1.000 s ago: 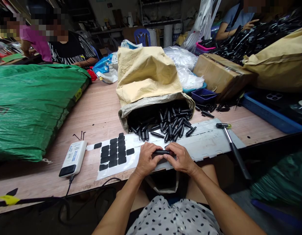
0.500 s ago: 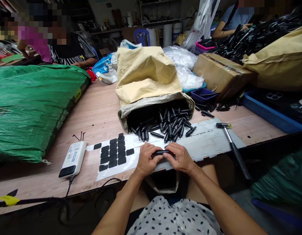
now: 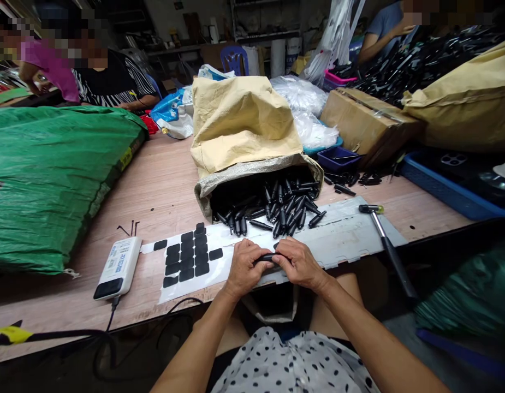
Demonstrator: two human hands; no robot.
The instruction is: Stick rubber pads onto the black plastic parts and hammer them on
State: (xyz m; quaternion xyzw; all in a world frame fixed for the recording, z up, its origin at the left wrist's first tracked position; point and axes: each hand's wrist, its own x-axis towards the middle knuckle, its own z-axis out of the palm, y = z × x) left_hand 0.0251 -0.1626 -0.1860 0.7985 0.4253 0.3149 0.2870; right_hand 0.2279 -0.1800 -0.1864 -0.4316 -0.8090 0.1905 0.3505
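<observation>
Between my two hands lies a short black tube-shaped part (image 3: pixel 265 257), held level just above the front edge of the table. My left hand (image 3: pixel 244 266) pinches its left end with thumb and fingers. My right hand (image 3: pixel 298 262) grips the other end, its thumb close to the left thumb. Fingers hide both ends of the part. Just beyond my hands, a pile of similar black parts (image 3: pixel 283 213) spills from the mouth of a tan sack (image 3: pixel 244 120). To the left, a white sheet (image 3: pixel 211 278) carries rows of black rounded-square stickers (image 3: pixel 187 254).
A hammer (image 3: pixel 385 240) lies at the right on a grey board (image 3: pixel 338 234), its handle past the table edge. A white power bank (image 3: pixel 119 267) with a cable, a green sack (image 3: pixel 59 185), a cardboard box (image 3: pixel 362 123) and a blue tray (image 3: pixel 449 188) stand around. Other people sit beyond.
My hands keep hold of the black part in nearly the same place. The whole view has shifted slightly. At the back right, a person's hand has risen.
</observation>
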